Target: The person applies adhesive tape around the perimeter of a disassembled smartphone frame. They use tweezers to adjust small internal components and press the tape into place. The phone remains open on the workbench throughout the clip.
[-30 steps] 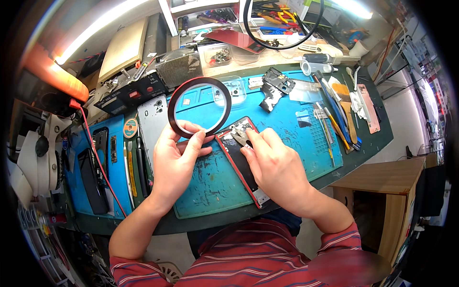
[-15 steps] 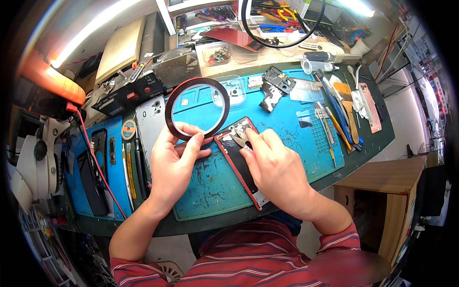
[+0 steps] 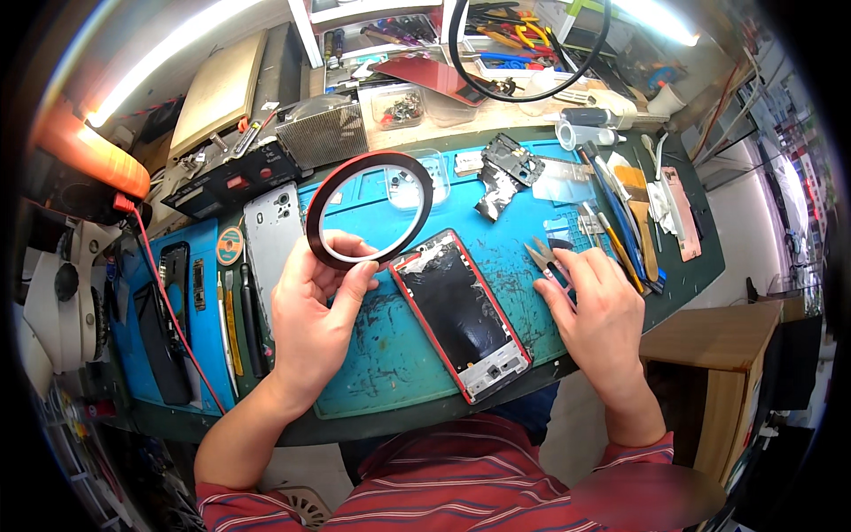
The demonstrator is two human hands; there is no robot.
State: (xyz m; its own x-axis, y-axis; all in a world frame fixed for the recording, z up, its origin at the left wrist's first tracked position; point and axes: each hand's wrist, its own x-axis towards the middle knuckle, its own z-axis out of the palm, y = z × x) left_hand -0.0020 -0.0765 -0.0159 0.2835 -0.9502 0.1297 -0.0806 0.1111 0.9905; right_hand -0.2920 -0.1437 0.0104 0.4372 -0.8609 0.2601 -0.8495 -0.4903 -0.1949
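Note:
My left hand (image 3: 319, 306) pinches the lower rim of a large roll of tape (image 3: 413, 226), dark brown with a pale inner ring, held upright above the mat. My right hand (image 3: 598, 306) is closed around small snips (image 3: 555, 269), their pointed blades apart and aimed away from me. Between my hands lies a red-edged phone (image 3: 456, 310) with its inside showing: a dark middle, and a silvery plate at the near end. The phone rests tilted on the blue mat (image 3: 372, 372), and neither hand touches it.
Behind the phone lie a dark phone part (image 3: 510, 164) and a clear plastic box (image 3: 430, 168). Brushes and tweezers, including a wide brush (image 3: 634, 191), lie at right. A grey phone back (image 3: 273, 230) and a dark phone (image 3: 160, 328) are at left. A red cable (image 3: 164, 284) hangs there.
My right hand has moved right, off the phone, with the snips in it, uncovering the phone's inside. The tape roll stays in my left hand at nearly the same spot.

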